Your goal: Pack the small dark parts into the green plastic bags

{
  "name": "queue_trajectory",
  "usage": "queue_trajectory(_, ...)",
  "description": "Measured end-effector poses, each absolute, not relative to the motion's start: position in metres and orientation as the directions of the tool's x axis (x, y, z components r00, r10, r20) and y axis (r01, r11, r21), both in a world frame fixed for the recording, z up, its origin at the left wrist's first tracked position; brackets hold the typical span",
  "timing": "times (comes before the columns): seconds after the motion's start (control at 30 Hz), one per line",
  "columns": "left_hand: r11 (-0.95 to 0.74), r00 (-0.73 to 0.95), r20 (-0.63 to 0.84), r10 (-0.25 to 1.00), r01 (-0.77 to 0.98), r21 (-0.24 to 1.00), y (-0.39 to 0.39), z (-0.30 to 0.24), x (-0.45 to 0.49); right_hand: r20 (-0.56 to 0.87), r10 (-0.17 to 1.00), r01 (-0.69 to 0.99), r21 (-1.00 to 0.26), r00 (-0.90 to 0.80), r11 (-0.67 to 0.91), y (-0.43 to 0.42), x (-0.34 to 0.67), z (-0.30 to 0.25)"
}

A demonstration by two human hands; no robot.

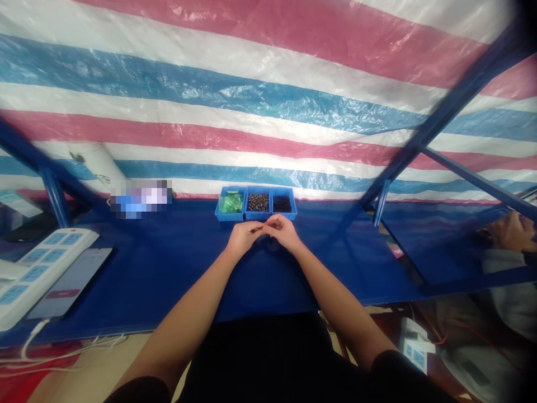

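My left hand (245,237) and my right hand (282,230) meet fingertip to fingertip over the blue table, just in front of three small blue bins. The fingers of both are pinched together; whatever they hold is too small and too hidden to name. Green plastic packets fill the left bin (217,212). Small brass-and-dark metal pieces lie in the middle bin (257,215), and small black pieces in the right bin (293,211). My right fingers are close to the front of the middle and right bins.
On the left lie a white power strip (39,280) and a phone (71,282) with a cable. A pixelated item (140,200) stands behind them. Blue frame posts (381,201) rise at both sides. Another person's hand (514,230) shows at far right.
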State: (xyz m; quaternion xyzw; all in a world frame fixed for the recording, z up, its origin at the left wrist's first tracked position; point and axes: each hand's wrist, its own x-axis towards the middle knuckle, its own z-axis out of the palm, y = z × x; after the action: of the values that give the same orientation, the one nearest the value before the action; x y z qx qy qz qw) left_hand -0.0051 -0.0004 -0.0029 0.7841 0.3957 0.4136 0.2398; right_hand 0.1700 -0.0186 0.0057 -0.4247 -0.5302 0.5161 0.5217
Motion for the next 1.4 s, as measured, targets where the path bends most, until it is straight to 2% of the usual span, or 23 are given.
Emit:
queue_trajectory(0.13,-0.584,0.342,0.476,0.810,0.399,0.707,-0.003,-0.001,-0.003,0.092,0.994,-0.121,-0.989,-0.062,0.084,-0.017,0.172,0.006)
queue_trajectory(0.3,-0.576,0.305,0.489,0.817,0.426,0.698,-0.003,-0.002,-0.002,0.057,0.988,-0.151,-0.988,-0.141,0.035,-0.017,0.175,0.011)
queue_trajectory(0.5,-0.562,0.249,0.508,0.824,0.462,0.686,-0.002,0.000,-0.003,0.119,0.989,-0.132,-0.985,-0.089,0.107,-0.014,0.182,0.013)
queue_trajectory(0.97,-0.494,0.271,0.413,0.869,0.482,0.724,-0.002,0.001,-0.003,0.153,0.985,-0.058,-0.987,-0.076,0.149,-0.011,0.184,0.005)
queue_trajectory(1.17,-0.490,0.317,0.377,0.870,0.485,0.724,-0.004,0.002,-0.002,0.163,0.985,-0.127,-0.980,-0.052,0.155,-0.013,0.180,0.009)
queue_trajectory(1.4,-0.464,0.300,0.358,0.884,0.478,0.746,-0.006,0.006,-0.002,0.169,0.984,0.041,-0.984,-0.053,0.171,-0.015,0.181,0.008)
